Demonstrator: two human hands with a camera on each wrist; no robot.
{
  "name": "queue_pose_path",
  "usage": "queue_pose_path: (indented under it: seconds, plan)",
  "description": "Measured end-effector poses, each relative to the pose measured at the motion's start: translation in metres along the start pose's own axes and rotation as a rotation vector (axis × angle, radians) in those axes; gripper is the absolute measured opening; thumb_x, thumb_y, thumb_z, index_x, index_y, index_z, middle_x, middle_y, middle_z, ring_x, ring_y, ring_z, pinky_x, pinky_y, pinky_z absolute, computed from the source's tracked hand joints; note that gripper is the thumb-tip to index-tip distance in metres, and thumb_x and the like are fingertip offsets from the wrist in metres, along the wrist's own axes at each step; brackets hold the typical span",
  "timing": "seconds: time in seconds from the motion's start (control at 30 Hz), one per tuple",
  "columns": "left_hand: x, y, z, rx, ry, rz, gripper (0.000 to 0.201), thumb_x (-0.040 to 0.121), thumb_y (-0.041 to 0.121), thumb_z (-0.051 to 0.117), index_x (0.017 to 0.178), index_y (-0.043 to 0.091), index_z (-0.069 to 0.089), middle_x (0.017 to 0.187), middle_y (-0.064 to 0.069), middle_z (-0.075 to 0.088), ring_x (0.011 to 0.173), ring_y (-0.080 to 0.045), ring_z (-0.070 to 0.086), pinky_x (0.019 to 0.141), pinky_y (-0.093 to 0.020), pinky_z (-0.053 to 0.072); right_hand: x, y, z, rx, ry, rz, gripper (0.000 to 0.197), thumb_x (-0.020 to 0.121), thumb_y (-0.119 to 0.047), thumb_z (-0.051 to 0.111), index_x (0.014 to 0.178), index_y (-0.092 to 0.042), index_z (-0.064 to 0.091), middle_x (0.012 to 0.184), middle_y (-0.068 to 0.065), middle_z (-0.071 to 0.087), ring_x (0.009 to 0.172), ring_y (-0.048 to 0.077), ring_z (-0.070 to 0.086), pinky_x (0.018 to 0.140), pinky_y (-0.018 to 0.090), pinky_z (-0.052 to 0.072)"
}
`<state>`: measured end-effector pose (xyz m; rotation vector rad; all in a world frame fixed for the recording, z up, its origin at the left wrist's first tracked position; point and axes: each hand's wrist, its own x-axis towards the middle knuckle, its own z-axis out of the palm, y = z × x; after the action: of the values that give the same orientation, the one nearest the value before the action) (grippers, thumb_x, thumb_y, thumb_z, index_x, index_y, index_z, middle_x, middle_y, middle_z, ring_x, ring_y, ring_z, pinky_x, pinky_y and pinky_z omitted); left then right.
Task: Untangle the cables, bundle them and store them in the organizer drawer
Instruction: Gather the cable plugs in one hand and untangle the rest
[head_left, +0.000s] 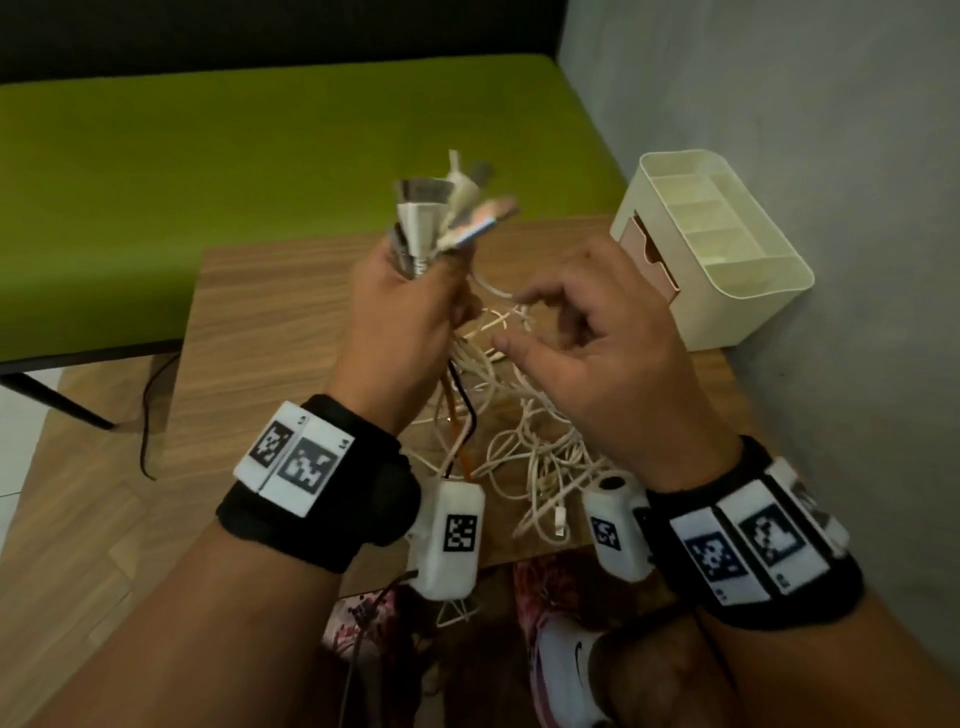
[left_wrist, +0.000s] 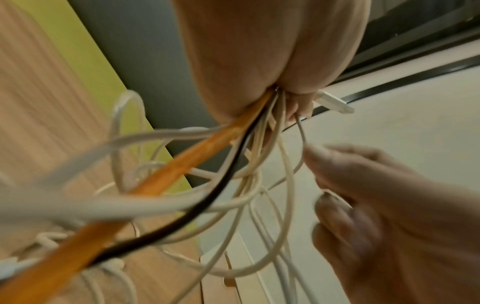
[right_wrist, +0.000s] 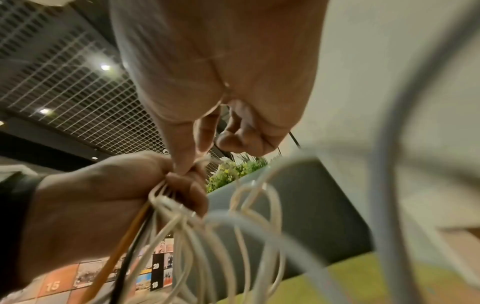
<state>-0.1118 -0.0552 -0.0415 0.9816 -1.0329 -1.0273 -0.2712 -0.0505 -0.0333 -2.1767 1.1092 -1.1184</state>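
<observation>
Gripping one orange cable (left_wrist: 166, 179), one black cable (left_wrist: 221, 191).

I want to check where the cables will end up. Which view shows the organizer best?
The head view: the cream organizer sits whole at the table's right rear, compartments visible. The left wrist view shows only a blurred pale edge of it at most; the right wrist view shows none.

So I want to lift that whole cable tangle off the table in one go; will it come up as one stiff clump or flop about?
Probably floppy: the white cables droop in loose loops below the left hand. Likely light, since one hand holds many ends. Loops may snag, as strands cross the orange cable.
</observation>
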Motion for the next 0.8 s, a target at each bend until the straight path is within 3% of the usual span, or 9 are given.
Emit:
queue_pose_path:
  seconds: [0.1,0.17,0.2,0.3,0.47,0.57,0.63,0.73,0.8]
  plan:
    - [0.004,0.004,-0.014,-0.061,0.118,-0.035,0.012,0.099,0.023,0.054,0.090,0.016,0.056,0.068,0.009,0.054,0.065,-0.012,0.052,0.067,-0.037,0.047,-0.002,-0.013,-0.023,-0.125,-0.477,0.243,0.017,0.084,-0.045,0.072,0.090,-0.029,0.068,0.075,-0.013,0.062,0.063,0.001,0.058,0.057,0.017,0.042]
    - [0.004,0.007,-0.020,-0.140,0.151,-0.083,0.013,0.100,0.025,0.052,0.089,0.017,0.054,0.073,0.007,0.063,0.081,-0.016,0.063,0.080,-0.042,0.055,-0.004,-0.012,-0.026,-0.268,-0.838,0.475,0.024,0.085,-0.056,0.066,0.100,-0.037,0.067,0.082,-0.014,0.069,0.065,-0.001,0.064,0.058,0.021,0.047]
    - [0.003,0.009,-0.021,-0.200,0.137,-0.096,0.014,0.099,0.025,0.051,0.090,0.015,0.054,0.075,0.003,0.066,0.085,-0.019,0.066,0.083,-0.044,0.056,-0.004,-0.007,-0.024,-0.322,-0.890,0.546,0.027,0.086,-0.056,0.065,0.107,-0.038,0.065,0.089,-0.014,0.071,0.070,0.001,0.067,0.061,0.024,0.050]
    - [-0.001,0.015,-0.022,-0.316,0.051,-0.103,0.019,0.091,0.030,0.051,0.088,0.012,0.050,0.066,-0.001,0.061,0.072,-0.019,0.067,0.073,-0.040,0.058,0.001,0.015,-0.021,-0.424,-0.737,0.627,0.040,0.091,-0.050,0.062,0.127,-0.033,0.056,0.112,-0.007,0.066,0.092,0.011,0.063,0.079,0.033,0.053]
    - [0.001,0.009,-0.031,-0.355,0.031,-0.083,0.017,0.097,0.023,0.048,0.085,0.013,0.042,0.056,0.004,0.035,0.051,-0.011,0.042,0.058,-0.026,0.044,0.010,0.056,-0.024,-0.522,-0.351,0.526,0.058,0.090,-0.039,0.064,0.143,-0.027,0.044,0.140,0.005,0.049,0.123,0.031,0.053,0.097,0.039,0.046]
    - [0.003,0.002,-0.034,-0.312,0.104,-0.074,0.017,0.100,0.016,0.043,0.084,0.017,0.042,0.056,0.006,0.034,0.050,-0.010,0.038,0.060,-0.025,0.045,0.009,0.060,-0.025,-0.678,-0.300,0.508,0.043,0.091,-0.039,0.060,0.130,-0.022,0.060,0.129,0.012,0.056,0.116,0.034,0.053,0.093,0.041,0.047]
    - [0.003,-0.002,-0.033,-0.280,0.140,-0.074,0.016,0.103,0.014,0.041,0.088,0.018,0.045,0.057,0.007,0.036,0.051,-0.010,0.040,0.067,-0.029,0.050,0.009,0.053,-0.025,-0.712,-0.135,0.374,0.029,0.091,-0.037,0.063,0.109,-0.017,0.072,0.115,0.012,0.060,0.107,0.033,0.055,0.085,0.040,0.048]
    - [0.002,-0.005,-0.027,-0.266,0.150,-0.099,0.016,0.104,0.012,0.040,0.091,0.018,0.047,0.056,0.006,0.035,0.051,-0.010,0.040,0.074,-0.031,0.053,0.010,0.033,-0.020,-0.382,0.043,0.185,0.020,0.089,-0.030,0.069,0.082,-0.011,0.070,0.088,0.002,0.060,0.081,0.017,0.057,0.071,0.028,0.046]
    - [0.001,-0.007,-0.019,-0.281,0.131,-0.119,0.015,0.104,0.011,0.041,0.092,0.017,0.046,0.056,0.006,0.034,0.050,-0.009,0.039,0.071,-0.031,0.054,0.007,0.017,-0.009,-0.101,-0.049,0.177,0.010,0.091,-0.027,0.068,0.090,-0.017,0.069,0.087,-0.008,0.059,0.078,0.003,0.056,0.068,0.014,0.044]
